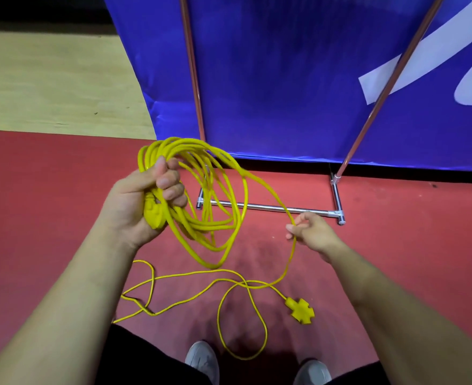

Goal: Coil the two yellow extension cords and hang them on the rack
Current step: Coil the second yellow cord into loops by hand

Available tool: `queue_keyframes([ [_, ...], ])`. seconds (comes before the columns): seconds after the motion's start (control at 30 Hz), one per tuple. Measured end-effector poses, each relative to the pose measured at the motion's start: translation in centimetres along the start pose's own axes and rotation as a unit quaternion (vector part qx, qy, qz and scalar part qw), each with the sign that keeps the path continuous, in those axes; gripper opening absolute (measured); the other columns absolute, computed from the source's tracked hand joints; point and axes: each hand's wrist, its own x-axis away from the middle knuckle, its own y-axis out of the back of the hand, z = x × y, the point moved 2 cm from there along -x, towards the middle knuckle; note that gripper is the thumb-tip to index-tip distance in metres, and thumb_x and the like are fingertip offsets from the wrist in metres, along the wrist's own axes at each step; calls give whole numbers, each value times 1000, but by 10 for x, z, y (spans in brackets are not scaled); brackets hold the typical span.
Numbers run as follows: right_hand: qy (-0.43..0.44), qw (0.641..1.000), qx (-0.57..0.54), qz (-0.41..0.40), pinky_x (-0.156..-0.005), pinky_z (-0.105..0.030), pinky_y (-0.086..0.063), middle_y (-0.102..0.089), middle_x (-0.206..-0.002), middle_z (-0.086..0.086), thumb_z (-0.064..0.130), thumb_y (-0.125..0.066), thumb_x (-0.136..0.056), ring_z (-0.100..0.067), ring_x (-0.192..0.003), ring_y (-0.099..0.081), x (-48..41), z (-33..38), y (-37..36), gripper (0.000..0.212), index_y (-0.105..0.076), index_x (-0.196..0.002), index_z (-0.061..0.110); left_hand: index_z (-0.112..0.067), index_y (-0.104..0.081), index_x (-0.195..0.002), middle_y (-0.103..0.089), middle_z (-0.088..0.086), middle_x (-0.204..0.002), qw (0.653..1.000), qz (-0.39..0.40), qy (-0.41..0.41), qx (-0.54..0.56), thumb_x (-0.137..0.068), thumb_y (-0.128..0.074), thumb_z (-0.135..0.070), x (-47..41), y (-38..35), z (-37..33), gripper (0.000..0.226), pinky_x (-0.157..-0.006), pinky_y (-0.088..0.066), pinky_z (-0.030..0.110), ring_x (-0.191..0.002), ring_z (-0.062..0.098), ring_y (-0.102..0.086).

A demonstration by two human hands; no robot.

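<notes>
Above red floor, left hand (143, 201) gripping coiled cord (201, 195), right hand (309, 232) pinching its tail.

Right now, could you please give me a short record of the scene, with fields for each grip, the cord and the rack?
left grip: curled round a coil of yellow cord, held above the floor
right grip: pinches the strand running from the coil down to the floor
loose cord: sprawled in loops on the red floor
socket end: cross-shaped, lying on the floor
rack: chrome frame before a blue banner; no cord on the part in view
</notes>
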Motion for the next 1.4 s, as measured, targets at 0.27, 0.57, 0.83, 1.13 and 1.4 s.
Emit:
queue_keyframes([
  [0.27,125,962,237,43,-40,-11,-31,-48,-47,8,4,-67,-82,0,-37,-42,26,78,-9,14,-68,-68,6,-3,-65,-85,-66,5,-59,946,-153,55,-279,-80,-62,-19,-9,1,26,17,-55,-56,25,-54,17,-66],
  [0.57,191,946,-15,262,-46,-22,-34,-46,-54,-7,13,-74,-79,-16,-48,-38,90,150,-11,7,-73,-73,14,-5,-63,-88,-71,14,-75,941,-1,192,-278,-81,-65,-12,-4,-22,58,10,-60,-55,34,-63,24,-68],
  [0.83,161,951,127,230,-80,-24,-48,-68,-80,-12,11,-67,-89,-13,-77,-62,43,77,10,9,-67,-87,3,-15,-49,-77,-45,-1,-53,986,-35,101,-125,-79,-61,-10,-9,-20,35,13,-50,-42,25,-44,14,-43],
  [1.13,191,972,-58,123,-53,-29,-25,-34,-59,1,11,-56,-97,-14,-55,-28,47,105,6,16,-67,-92,2,-10,-72,-71,-70,30,-86,955,-96,195,-200,-67,-67,-11,-1,-13,36,6,-61,-59,41,-73,37,-72],
  [1.4,339,921,118,152,-56,-22,-37,-56,-62,8,17,-69,-88,0,-58,-45,91,151,-30,12,-72,-84,7,-5,-62,-89,-63,12,-65,953,-44,198,-224,-78,-65,-8,-4,-28,57,13,-49,-52,28,-49,23,-60],
])
